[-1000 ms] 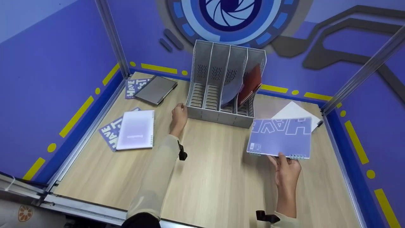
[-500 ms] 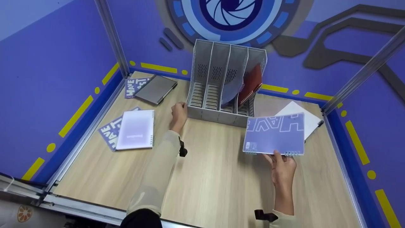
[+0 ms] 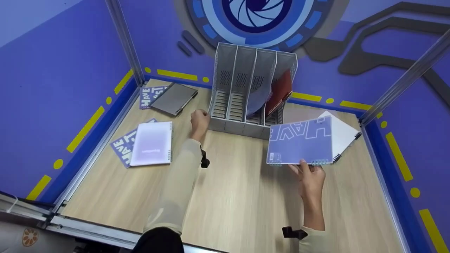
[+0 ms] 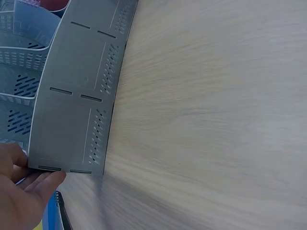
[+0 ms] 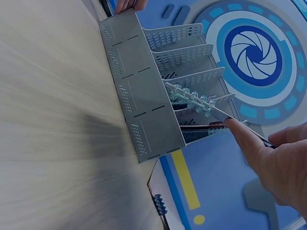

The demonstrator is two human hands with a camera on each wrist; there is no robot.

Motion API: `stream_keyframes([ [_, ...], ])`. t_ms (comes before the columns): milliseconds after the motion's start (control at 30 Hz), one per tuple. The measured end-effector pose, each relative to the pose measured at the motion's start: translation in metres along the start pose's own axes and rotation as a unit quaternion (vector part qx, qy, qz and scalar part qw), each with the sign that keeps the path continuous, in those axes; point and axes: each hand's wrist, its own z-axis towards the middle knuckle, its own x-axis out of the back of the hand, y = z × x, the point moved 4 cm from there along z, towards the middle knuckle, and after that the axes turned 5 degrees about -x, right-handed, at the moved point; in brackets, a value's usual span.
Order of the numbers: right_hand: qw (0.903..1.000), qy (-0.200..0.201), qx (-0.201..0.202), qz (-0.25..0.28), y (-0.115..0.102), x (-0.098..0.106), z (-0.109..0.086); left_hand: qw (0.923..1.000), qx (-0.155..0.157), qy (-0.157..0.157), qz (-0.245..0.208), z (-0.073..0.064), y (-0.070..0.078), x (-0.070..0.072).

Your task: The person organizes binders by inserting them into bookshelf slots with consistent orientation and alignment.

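Note:
My right hand pinches a purple spiral notebook by its bound edge, thumb on top, and holds it above the table. In the right wrist view, its clear rings show in front of the rack. My left hand grips the left front corner of a grey file rack; fingers and thumb curl round its side wall in the left wrist view. Inside the rack, a translucent purple notebook leans in the third slot. A red spiral notebook leans in the rightmost slot.
A white spiral notebook lies at the right, partly under the held one. On the left lie a grey notebook, a pale purple notebook and two lettered purple ones, partly covered. Walls with metal posts enclose the table.
My right hand has carried the purple notebook left and a little away from me, uncovering more of the white notebook. The left hand stays on the rack's corner.

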Motion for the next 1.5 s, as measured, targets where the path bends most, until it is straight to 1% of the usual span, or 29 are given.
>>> stream_keyframes([
  [100, 0.9999, -0.003, 0.003, -0.01, -0.002, -0.005, 0.005, 0.9999, 0.005, 0.0, 0.008, 0.004, 0.002, 0.002],
  [233, 0.9996, -0.008, 0.004, -0.027, -0.005, -0.014, 0.013, 0.9998, 0.019, -0.001, 0.003, 0.007, 0.004, 0.005],
  [400, 0.9995, -0.026, 0.001, -0.018, -0.007, -0.031, 0.025, 0.9996, 0.029, 0.004, 0.005, 0.01, 0.005, 0.008],
  [500, 0.9992, -0.037, 0.005, -0.017, -0.008, -0.041, 0.034, 0.9995, 0.028, 0.01, 0.012, 0.01, 0.006, 0.01],
  [667, 0.9976, -0.049, 0.029, -0.039, -0.013, -0.057, 0.052, 0.9997, 0.021, 0.012, 0.005, 0.012, 0.01, 0.009],
  [767, 0.9957, -0.058, 0.048, -0.054, -0.016, -0.067, 0.062, 0.9997, 0.023, 0.009, 0.002, 0.013, 0.012, 0.008],
  [867, 0.9941, -0.056, 0.054, -0.075, -0.019, -0.077, 0.073, 0.9995, 0.03, 0.006, 0.002, 0.015, 0.014, 0.007],
  [1000, 0.9893, -0.044, 0.057, -0.126, -0.022, -0.09, 0.088, 0.9994, 0.033, 0.007, 0.003, 0.017, 0.016, 0.006],
  [1133, 0.9812, -0.037, 0.07, -0.176, -0.022, -0.103, 0.102, 0.9996, 0.027, 0.011, -0.005, 0.018, 0.016, 0.005],
  [1267, 0.969, -0.025, 0.089, -0.229, -0.017, -0.114, 0.112, 0.9994, 0.029, 0.01, -0.016, 0.014, 0.011, 0.004],
  [1367, 0.9618, -0.009, 0.089, -0.259, -0.01, -0.121, 0.119, 0.9991, 0.039, 0.005, -0.014, 0.01, 0.005, 0.003],
  [1433, 0.9611, -0.005, 0.085, -0.263, -0.007, -0.126, 0.124, 0.9991, 0.04, 0.004, -0.01, 0.008, 0.002, 0.002],
  [1500, 0.9575, -0.003, 0.082, -0.277, -0.005, -0.132, 0.131, 0.9993, 0.037, 0.006, -0.008, 0.008, 0.0, 0.002],
])
